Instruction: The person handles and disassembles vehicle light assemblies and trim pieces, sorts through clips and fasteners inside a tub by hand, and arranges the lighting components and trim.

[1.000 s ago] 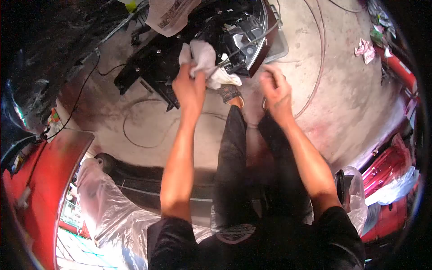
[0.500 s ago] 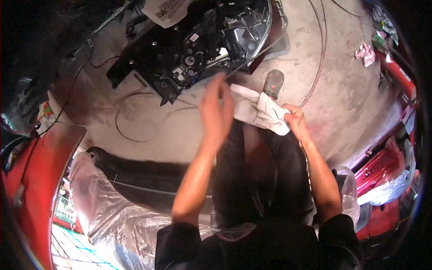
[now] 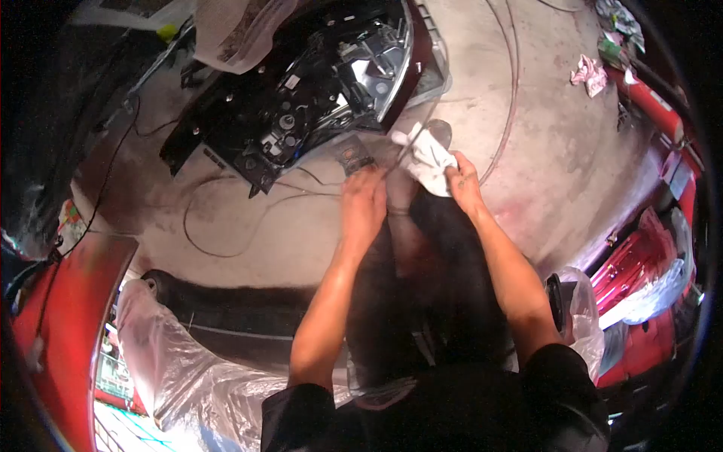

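Note:
My right hand [image 3: 465,183] grips a crumpled white cloth [image 3: 431,164] over my legs. Fingers curled, my left hand [image 3: 364,202] is closed around the lower end of a thin dark strip [image 3: 397,160]. This strip slants up and to the right, passing by the cloth's left side; blur hides whether the two touch. Beyond both hands, a black vehicle part [image 3: 301,102] with exposed fittings and a curved dark red edge lies near the floor. My shoe [image 3: 354,156] shows just above my left hand.
Thin cables [image 3: 203,245] loop across the concrete floor, and a hose [image 3: 512,90] runs along the right. At lower left are a black bumper-like part [image 3: 241,320], clear plastic sheeting [image 3: 162,354] and a red panel [image 3: 71,301]. Crumpled paper [image 3: 590,75] lies at upper right.
My left hand has lowered, bringing the strip's end down with it. My right hand has moved left and slightly up with the cloth, which is more bunched. The view has shifted.

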Tool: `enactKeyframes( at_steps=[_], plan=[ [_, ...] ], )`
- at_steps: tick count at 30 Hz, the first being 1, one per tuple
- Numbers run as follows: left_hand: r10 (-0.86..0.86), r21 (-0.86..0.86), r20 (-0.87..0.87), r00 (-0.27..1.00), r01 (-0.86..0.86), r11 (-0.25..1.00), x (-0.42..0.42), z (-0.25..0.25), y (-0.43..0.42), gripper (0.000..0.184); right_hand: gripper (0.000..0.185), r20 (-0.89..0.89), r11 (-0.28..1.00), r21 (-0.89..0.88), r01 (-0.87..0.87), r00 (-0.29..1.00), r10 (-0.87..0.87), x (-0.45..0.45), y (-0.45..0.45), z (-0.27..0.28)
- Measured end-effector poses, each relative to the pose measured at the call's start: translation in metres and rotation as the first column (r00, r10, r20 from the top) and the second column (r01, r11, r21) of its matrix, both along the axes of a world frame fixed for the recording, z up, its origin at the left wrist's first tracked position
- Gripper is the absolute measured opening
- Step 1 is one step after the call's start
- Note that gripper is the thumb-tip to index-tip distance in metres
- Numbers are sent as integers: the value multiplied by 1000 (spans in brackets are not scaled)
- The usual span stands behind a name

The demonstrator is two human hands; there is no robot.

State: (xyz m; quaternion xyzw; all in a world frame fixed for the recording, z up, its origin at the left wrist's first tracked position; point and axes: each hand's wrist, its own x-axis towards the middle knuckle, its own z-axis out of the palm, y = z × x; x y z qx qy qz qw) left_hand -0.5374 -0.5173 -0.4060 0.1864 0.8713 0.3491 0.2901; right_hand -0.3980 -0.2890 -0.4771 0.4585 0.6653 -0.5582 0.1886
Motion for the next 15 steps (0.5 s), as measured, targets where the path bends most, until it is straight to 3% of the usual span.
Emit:
enactKeyframes(
  at_steps=[3,5,8,10,11,13,15],
  plan=[
    [-166,-30,107,980,170,985,16,-19,4,39,33,56,955,102,280,956,-286,-12,20,9],
    [-206,-98,173,963,225,969,25,-29,9,39,37,-28,960,183,213,977,-211,-8,42,0],
    [-250,-91,128,960,263,961,28,-50,13,39,47,-116,940,326,103,991,-68,-26,53,3],
    [-44,23,185,982,40,999,23,-60,23,38,58,-188,863,503,39,980,65,-57,44,15],
    [55,73,222,973,-73,995,20,-66,24,38,66,-206,925,376,54,978,27,-82,33,31],
    [325,-51,252,912,-322,945,5,-77,17,33,82,-227,992,91,85,972,-62,-135,-4,63],
    [507,-79,168,845,-501,862,-15,-64,11,27,89,-182,988,-53,148,971,-155,-166,-18,47]
  ],
)
